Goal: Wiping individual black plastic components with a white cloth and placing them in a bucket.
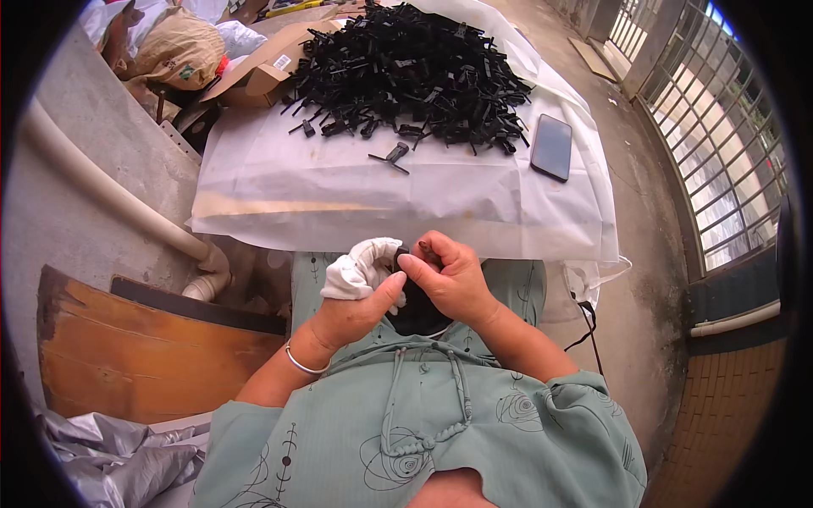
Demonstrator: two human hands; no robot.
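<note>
Above my lap, close to the near edge of the table, both hands meet around a small black plastic part (401,252). My left hand (370,292) is closed on it; a white cloth glove covers its fingers while the thumb is bare. Bare and pinched, my right hand (451,278) has its thumb against the same part, and the bent fingers hide most of it. Beyond them, a large pile of black plastic parts (406,72) with thin prongs covers the far half of the table. One loose black part (393,157) lies apart, in front of the pile.
White sheeting (279,186) drapes the table. A black phone (551,147) lies at its right, and an opened cardboard box (262,78) stands at the left of the pile. Below my hands is a dark thing (417,315). A pipe (110,188) and wooden board (152,351) are left.
</note>
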